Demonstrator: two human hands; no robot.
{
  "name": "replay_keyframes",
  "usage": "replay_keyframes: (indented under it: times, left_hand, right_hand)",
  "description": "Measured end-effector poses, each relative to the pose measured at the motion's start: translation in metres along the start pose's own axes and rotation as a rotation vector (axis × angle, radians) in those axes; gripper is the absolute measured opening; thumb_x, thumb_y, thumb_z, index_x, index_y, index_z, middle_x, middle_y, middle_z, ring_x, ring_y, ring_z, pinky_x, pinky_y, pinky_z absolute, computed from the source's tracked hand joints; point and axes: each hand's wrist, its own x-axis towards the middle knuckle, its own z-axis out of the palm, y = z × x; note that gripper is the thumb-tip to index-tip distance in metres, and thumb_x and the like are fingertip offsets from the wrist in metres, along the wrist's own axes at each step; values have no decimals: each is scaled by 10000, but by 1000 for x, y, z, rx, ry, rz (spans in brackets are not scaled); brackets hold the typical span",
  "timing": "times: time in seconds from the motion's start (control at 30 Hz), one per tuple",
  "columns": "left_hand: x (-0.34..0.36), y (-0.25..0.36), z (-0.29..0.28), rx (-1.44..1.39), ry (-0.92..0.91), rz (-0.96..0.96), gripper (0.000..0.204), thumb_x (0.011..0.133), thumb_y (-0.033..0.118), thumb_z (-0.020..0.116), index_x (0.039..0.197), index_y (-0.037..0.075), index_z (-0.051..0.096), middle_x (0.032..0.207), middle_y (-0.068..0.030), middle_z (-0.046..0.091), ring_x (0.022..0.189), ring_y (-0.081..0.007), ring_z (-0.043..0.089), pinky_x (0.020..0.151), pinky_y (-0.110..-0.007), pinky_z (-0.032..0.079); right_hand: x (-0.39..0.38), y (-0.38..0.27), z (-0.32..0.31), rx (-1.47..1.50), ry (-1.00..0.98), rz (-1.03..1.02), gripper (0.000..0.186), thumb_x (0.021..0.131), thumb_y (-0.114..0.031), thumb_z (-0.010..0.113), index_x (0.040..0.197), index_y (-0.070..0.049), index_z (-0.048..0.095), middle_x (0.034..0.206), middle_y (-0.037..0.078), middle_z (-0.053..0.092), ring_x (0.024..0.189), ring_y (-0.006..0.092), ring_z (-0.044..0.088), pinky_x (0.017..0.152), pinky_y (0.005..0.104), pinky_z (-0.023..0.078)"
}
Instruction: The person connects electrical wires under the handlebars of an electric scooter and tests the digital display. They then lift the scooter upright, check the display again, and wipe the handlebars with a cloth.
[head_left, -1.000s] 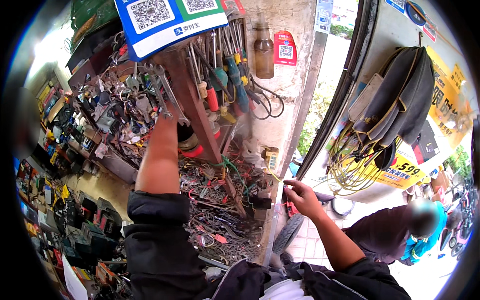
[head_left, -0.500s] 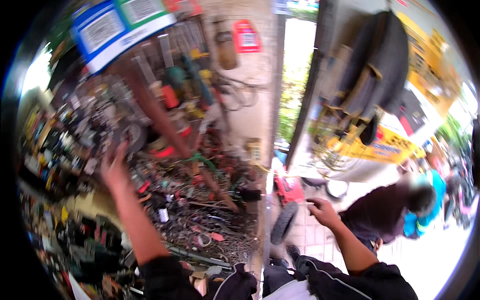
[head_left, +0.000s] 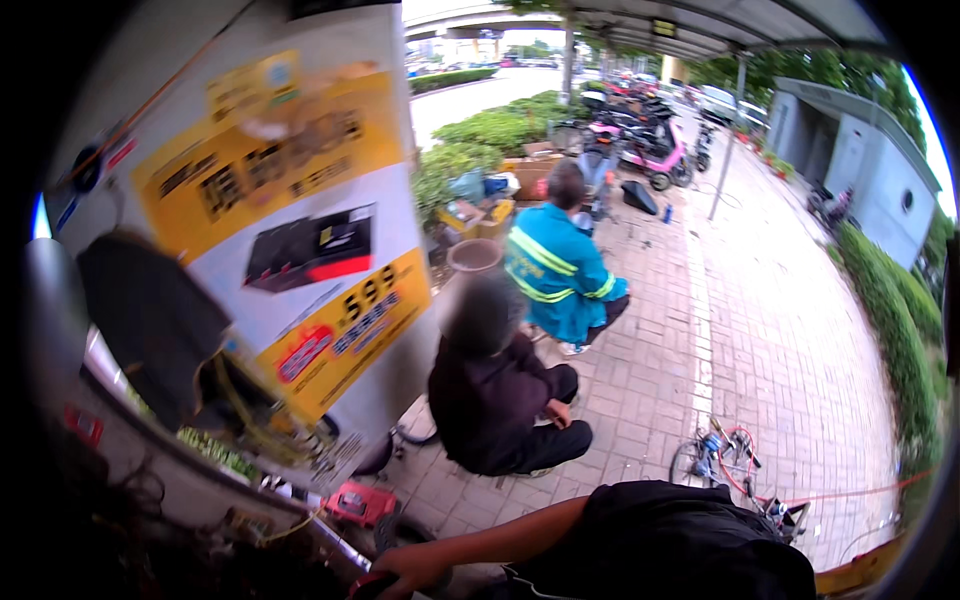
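Observation:
My right hand (head_left: 412, 568) is low in the view, at the end of a bare forearm coming out of a black sleeve. Its fingers curl down over a dark thing with a red edge (head_left: 370, 584), partly cut off by the lower rim, so what it is cannot be made out. Just behind the hand stands a black tyre (head_left: 402, 530). A red plastic case-like object (head_left: 360, 503) lies beyond it on the left. My left hand is outside the picture.
A person in dark clothes (head_left: 490, 400) sits close ahead, and another in a teal reflective jacket (head_left: 548, 262) sits farther off. A large yellow and white poster (head_left: 320, 335) covers the left panel. Parked scooters (head_left: 650, 140) line the back; tools and a red hose (head_left: 740, 450) lie on the paving.
The view has swung right, from the cluttered parts heap to the paved outdoor area. My left hand has left the picture. My right hand now appears lower and farther left.

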Motion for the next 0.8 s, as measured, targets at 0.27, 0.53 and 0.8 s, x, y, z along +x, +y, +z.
replay_keyframes:
  times: [0.27,0.53,0.8]
  left_hand:
    - [-34,22,291,368,-607,74,399,823,243,709,1075,-48,604,993,-120,645,897,-229,595,815,-341,464]
    - [-74,9,566,66,-1032,145,248,798,94,699,992,-48,634,854,-91,673,776,-108,600,707,-271,489]
    - [-105,-25,762,157,-1377,54,318,827,165,687,1048,-57,626,912,-152,681,837,-159,644,742,-291,495]
  right_hand:
    - [-313,4,-138,77,544,64,380,895,-297,615,1103,20,583,884,123,635,816,204,593,764,338,465]
    - [-546,-3,-167,-255,1407,350,298,903,-282,605,1056,-28,620,700,150,603,632,251,595,616,368,470]
    - [-683,37,-218,15,1760,559,286,893,-234,627,1060,-3,632,823,107,668,746,162,618,702,304,495]
